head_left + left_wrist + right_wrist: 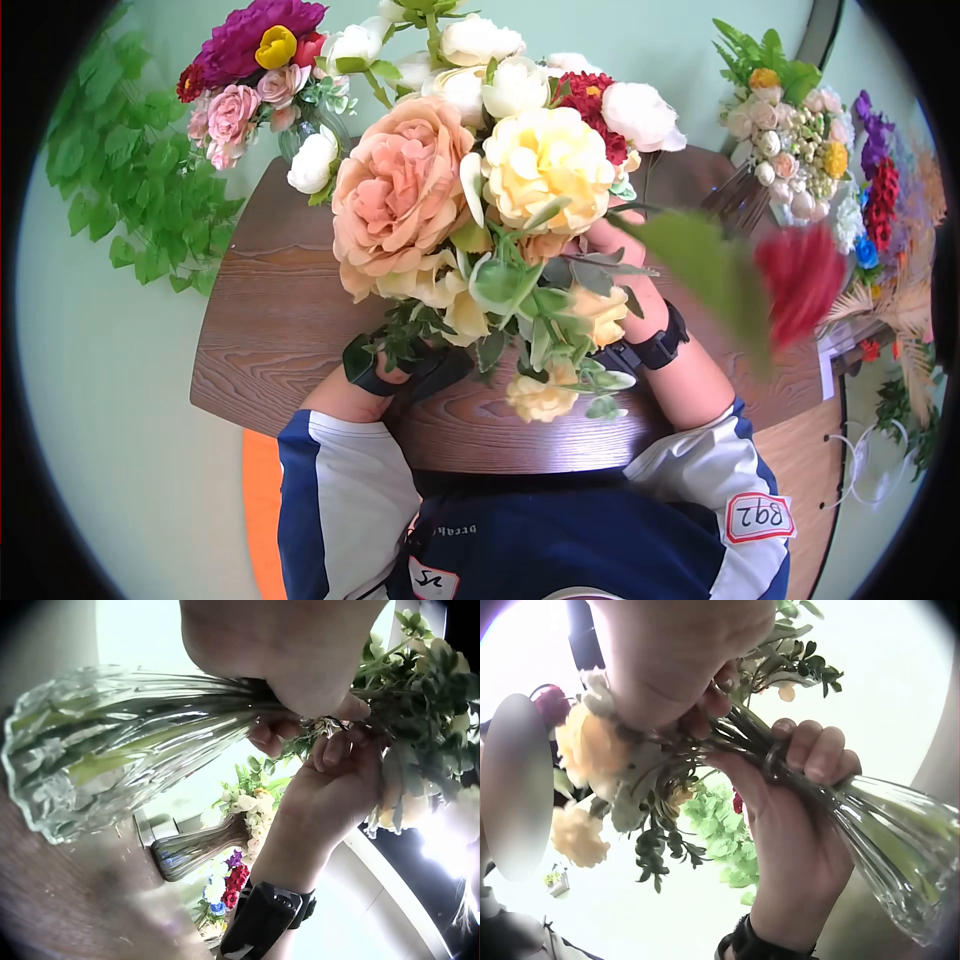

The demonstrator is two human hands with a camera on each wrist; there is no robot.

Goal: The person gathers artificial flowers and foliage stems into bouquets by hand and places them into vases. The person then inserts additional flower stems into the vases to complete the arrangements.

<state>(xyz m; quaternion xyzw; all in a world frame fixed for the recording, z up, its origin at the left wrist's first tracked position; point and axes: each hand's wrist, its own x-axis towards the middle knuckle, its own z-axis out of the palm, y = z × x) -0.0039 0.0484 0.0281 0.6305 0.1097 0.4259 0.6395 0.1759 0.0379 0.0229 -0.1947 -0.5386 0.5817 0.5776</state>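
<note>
A clear ribbed glass vase (135,742) holds a big bouquet of artificial flowers, with a peach bloom (400,190) and a pale yellow bloom (550,170) at the front in the head view. My left hand (802,817) has its fingers curled round the narrow neck of the vase, where the green stems (746,739) come out. Just above it, my right hand (341,772) pinches the stems under the blooms. Leaves and flowers cover most of both hands in the head view. A blurred red flower (800,285) with a large leaf leans out to the right.
Under the bouquet is a brown wood-grain table (270,340). Behind it at left stands another bouquet (240,110), by hanging green foliage (130,150). A second vase (199,851) with white flowers stands at the right, and more colourful flowers (880,210) lie beyond it.
</note>
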